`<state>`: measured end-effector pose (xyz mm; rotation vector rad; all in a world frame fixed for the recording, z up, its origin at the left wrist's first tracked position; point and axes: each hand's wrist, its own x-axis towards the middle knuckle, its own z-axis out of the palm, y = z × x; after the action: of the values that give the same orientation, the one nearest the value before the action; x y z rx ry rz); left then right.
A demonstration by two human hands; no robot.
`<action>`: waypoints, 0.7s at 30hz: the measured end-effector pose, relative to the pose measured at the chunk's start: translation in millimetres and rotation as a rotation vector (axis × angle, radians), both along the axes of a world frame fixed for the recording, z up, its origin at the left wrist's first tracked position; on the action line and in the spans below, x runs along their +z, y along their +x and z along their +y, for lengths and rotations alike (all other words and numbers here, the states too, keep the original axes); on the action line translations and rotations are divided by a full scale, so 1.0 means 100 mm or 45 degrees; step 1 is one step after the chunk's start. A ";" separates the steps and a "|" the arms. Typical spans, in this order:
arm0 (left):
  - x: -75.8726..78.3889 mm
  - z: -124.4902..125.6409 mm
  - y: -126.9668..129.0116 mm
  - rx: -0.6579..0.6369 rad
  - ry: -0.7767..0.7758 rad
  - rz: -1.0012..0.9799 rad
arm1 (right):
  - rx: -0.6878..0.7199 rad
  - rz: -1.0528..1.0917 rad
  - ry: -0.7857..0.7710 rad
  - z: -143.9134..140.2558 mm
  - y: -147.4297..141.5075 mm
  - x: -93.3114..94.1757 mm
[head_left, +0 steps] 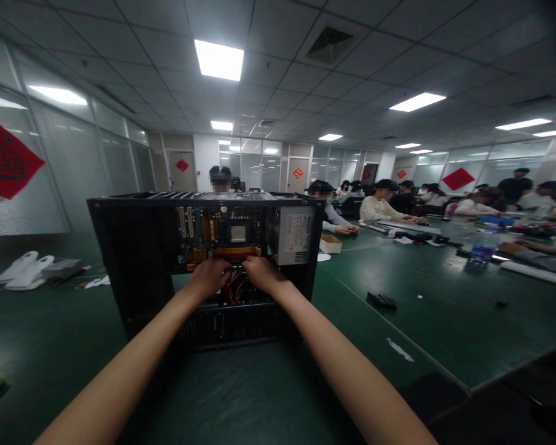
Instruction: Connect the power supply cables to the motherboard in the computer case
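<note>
An open black computer case stands on its side on the green table. Inside it I see a motherboard and a grey power supply at the right. Both my arms reach into the case. My left hand and my right hand sit close together just below the motherboard, fingers curled at a bundle of red and black cables. The fingertips are hidden, so I cannot tell what exactly each hand grips.
White bags lie at the far left of the table. A small black part and a white scrap lie to the right of the case. Several people sit working at the long table on the right, with a water bottle.
</note>
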<state>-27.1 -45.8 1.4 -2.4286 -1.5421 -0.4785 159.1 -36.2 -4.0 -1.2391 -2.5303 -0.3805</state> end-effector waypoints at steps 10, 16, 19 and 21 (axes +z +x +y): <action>0.00 0.04 -0.01 0.066 0.017 0.061 | -0.049 -0.054 -0.030 0.05 -0.01 -0.01; 0.06 -0.23 -0.10 0.110 0.040 -0.180 | -0.070 0.001 -0.003 -0.11 0.10 0.08; -0.14 -0.64 -0.12 0.086 0.030 -0.340 | -0.128 0.085 0.097 -0.37 0.25 -0.01; -0.37 -0.94 -0.09 0.182 0.149 -0.382 | -0.212 0.127 0.157 -0.59 0.36 -0.19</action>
<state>-35.8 -139.4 -35.5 -2.2163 -1.7328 -0.9111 194.9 -95.3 -22.6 -1.3891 -2.2916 -0.4919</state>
